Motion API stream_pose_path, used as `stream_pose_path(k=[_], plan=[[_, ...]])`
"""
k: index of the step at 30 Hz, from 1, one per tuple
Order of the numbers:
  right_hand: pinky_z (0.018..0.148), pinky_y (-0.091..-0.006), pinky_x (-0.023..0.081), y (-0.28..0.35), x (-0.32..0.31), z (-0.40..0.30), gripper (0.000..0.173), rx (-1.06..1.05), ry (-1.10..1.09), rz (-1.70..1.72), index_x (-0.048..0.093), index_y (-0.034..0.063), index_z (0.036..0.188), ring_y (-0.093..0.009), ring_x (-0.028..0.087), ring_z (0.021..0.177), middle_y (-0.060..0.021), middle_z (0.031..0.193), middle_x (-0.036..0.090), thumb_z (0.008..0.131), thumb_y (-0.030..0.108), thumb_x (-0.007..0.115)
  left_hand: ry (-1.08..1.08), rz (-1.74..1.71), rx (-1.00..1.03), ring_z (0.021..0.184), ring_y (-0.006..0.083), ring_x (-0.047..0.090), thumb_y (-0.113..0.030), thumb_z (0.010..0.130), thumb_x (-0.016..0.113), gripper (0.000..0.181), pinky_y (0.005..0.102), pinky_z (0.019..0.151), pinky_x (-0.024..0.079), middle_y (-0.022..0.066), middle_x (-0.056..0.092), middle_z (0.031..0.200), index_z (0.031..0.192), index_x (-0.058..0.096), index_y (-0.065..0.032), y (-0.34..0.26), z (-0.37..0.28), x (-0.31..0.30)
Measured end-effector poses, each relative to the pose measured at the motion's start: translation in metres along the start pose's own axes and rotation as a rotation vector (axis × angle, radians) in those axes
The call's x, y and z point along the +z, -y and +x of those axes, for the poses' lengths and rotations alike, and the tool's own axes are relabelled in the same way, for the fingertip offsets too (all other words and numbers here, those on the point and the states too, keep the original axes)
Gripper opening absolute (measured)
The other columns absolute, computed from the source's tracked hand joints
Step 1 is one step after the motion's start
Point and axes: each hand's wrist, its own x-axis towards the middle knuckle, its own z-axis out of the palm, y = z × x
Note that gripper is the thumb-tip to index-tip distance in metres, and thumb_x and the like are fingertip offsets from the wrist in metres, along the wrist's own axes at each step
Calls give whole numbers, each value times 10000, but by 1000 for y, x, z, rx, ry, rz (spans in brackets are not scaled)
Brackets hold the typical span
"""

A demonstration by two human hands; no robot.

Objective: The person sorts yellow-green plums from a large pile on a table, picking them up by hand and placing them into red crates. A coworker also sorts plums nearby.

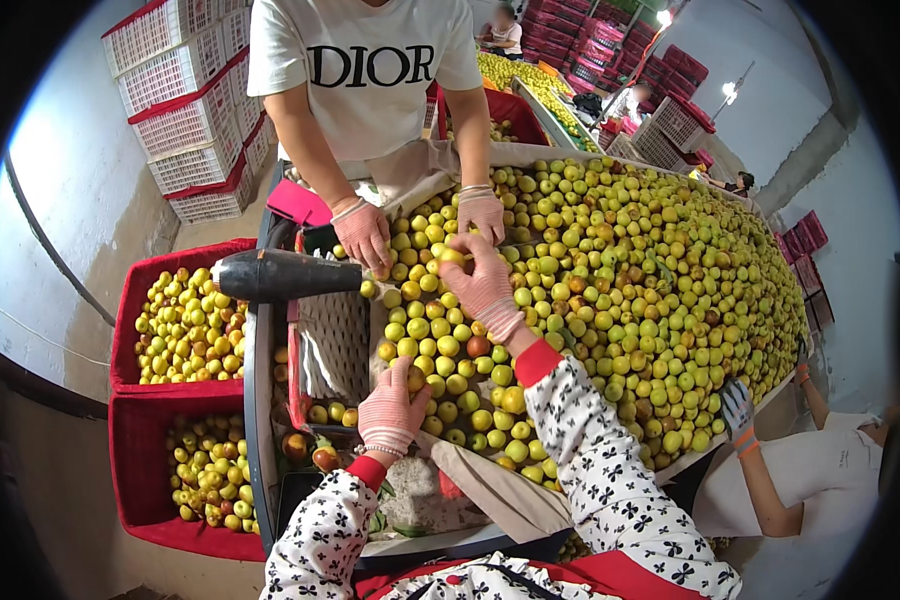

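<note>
Green and yellow jujube-like fruits cover a cloth-lined sorting table. In a pink striped glove, my left hand rests at the near left edge of the pile, with a brownish fruit between thumb and fingers. Farther up, my right hand, gloved alike, is shut on a yellow fruit. A reddish-brown fruit lies among the green ones between my hands. Just beyond my right hand are the gloved hands of a person opposite, one near the dark blower-like tool, the other over the pile.
A black blower-like tool juts over the table's left edge above a perforated white panel. Two red-lined bins of fruit stand at left. White crates are stacked behind. Another worker's gloved hand touches the right edge.
</note>
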Motion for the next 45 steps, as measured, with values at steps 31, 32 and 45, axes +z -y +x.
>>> stream_pose_path(k=[31,32,45], plan=[[1012,-413,457,-20,-90,-201,418,129,536,-397,598,129,1245,-334,566,1155,-114,1298,578,836,169,678,-15,37,3,943,388,668,-388,844,715,600,470,777,541,159,641,1205,1348,481,-160,-6,1,6],[994,-404,468,-23,-85,-198,409,183,535,-334,599,121,1235,-317,585,1132,-117,1235,607,838,174,684,-43,53,26,913,388,677,-396,845,714,601,475,754,546,156,644,1194,1348,478,-167,-3,1,8],[963,-440,519,-48,-74,-50,527,583,429,-804,475,217,1413,-337,650,1077,-158,1292,604,895,223,571,-55,49,28,928,388,670,-382,838,722,594,466,762,545,157,628,1224,1333,487,-151,3,1,5]])
